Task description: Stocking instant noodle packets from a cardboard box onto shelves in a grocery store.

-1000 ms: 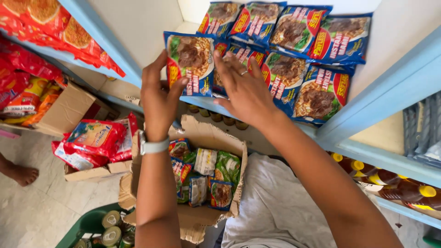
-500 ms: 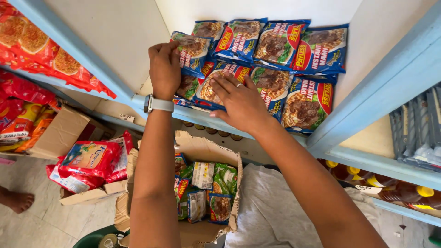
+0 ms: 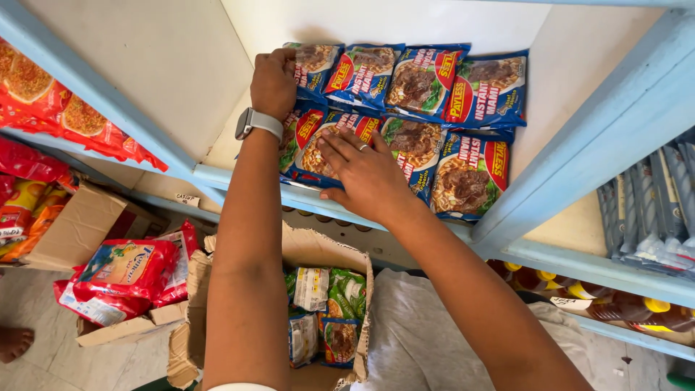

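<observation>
Your noodle packets (image 3: pixel 463 170) are blue with red bands, yellow lettering and brown noodle pictures. The shelf (image 3: pixel 601 137) at right of the frame is pale blue with cream boards. Your left wrist wears a watch (image 3: pixel 255 122) with a white strap. At lower left, red snack bags (image 3: pixel 127 269) sit by a brown cardboard box (image 3: pixel 347 253).

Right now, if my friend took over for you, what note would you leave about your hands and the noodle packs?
Left hand grips the back-left blue noodle packet on the pale blue shelf.
Right hand lies flat on the front-left blue packet.
Done: two rows of blue packets lie on the shelf.
Left: more packets sit in the torn cardboard box below.
</observation>
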